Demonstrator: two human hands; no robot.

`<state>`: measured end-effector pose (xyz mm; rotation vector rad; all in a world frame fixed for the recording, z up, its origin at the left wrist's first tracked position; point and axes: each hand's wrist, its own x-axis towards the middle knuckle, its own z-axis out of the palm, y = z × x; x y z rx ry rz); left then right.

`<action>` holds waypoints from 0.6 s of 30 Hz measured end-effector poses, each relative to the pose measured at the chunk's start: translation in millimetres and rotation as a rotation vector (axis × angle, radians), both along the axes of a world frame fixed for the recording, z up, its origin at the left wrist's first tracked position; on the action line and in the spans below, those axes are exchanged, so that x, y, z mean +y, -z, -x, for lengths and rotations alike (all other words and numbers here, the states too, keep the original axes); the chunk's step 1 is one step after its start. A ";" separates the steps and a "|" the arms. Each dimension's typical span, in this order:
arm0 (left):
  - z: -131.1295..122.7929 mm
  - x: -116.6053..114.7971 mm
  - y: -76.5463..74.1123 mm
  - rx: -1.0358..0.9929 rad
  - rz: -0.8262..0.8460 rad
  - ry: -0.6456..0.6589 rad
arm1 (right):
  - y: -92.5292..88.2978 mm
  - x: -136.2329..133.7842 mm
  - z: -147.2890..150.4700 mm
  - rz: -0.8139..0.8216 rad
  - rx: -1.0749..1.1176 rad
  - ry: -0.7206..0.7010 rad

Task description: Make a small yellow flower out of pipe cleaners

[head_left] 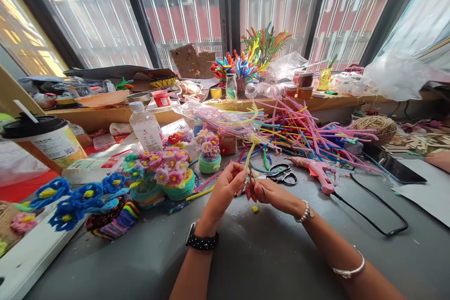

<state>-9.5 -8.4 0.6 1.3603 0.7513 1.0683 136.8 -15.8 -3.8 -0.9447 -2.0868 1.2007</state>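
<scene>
Over the middle of the grey table my left hand (228, 182) is closed, pinching a pale yellow pipe cleaner (249, 155) that sticks up from the fingertips. My right hand (272, 195) grips small metal scissors (251, 174), with the blades against the lower part of the pipe cleaner. Fingers partly cover the scissors' handles. A small yellow bit (255, 209) lies on the table below the hands. Just beyond my right hand rest black-handled scissors (283, 174). Pink pipe-cleaner flowers in a turquoise pot (179, 187) stand left of my left hand.
A pink glue gun (318, 173) with a black cord lies at right, near a phone (393, 164). Loose pipe cleaners (312, 131) heap behind the hands. Blue flowers (87, 197), a bottle (145, 126) and a drink cup (45, 143) stand left. Another person's hand (439, 159) shows at far right.
</scene>
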 end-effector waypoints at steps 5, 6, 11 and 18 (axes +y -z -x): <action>-1.6 -2.8 -4.0 -0.020 0.013 0.063 | -0.9 -0.7 0.1 -0.022 -0.008 -0.039; -1.8 -2.8 -4.2 -0.024 0.024 0.075 | 0.3 0.0 0.2 -0.030 -0.001 -0.029; -1.6 -1.3 -3.4 -0.034 0.067 0.075 | 5.6 3.1 0.6 -0.056 0.041 0.067; -0.2 -2.0 -4.8 -0.042 0.097 0.036 | 7.3 -0.7 9.7 -0.123 0.081 0.285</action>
